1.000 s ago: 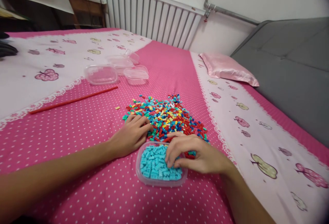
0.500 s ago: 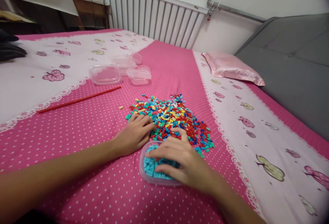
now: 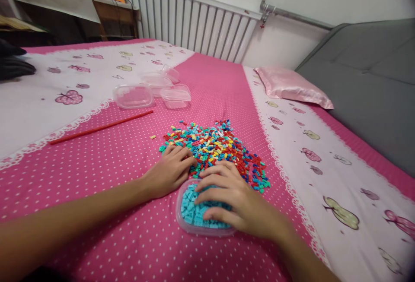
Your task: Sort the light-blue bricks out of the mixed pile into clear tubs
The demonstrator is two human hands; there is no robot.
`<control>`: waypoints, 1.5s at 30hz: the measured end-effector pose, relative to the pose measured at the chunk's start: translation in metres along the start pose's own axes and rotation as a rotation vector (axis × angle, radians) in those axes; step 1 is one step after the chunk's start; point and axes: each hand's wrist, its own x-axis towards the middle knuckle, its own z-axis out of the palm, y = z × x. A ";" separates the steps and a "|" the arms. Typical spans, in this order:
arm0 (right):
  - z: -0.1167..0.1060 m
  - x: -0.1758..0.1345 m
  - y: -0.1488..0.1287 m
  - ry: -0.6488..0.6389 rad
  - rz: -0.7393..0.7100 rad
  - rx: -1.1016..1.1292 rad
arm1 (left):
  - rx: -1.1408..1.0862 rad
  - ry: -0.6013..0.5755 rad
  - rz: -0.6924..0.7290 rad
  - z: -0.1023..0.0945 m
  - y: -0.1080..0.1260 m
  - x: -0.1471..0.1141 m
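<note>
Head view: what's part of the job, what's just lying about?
In use, apparently:
multicoloured plastic brick heap, left hand at its edge
clear plastic tub of light-blue bricks, right hand over it

Lying about:
long thin red stick
shiny pink pillow
transparent plastic containers, possibly spare

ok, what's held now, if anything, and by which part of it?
Right hand: no hold visible, spread over the tub of light-blue bricks. Left hand: cannot tell; its fingertips are hidden at the mixed pile.

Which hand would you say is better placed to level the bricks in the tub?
Probably the right hand: it is over the tub of blue bricks; the left hand is at the mixed pile.
</note>
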 end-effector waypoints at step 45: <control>0.002 -0.019 0.101 0.315 0.386 -0.314 | 0.087 0.109 -0.094 0.003 0.000 -0.002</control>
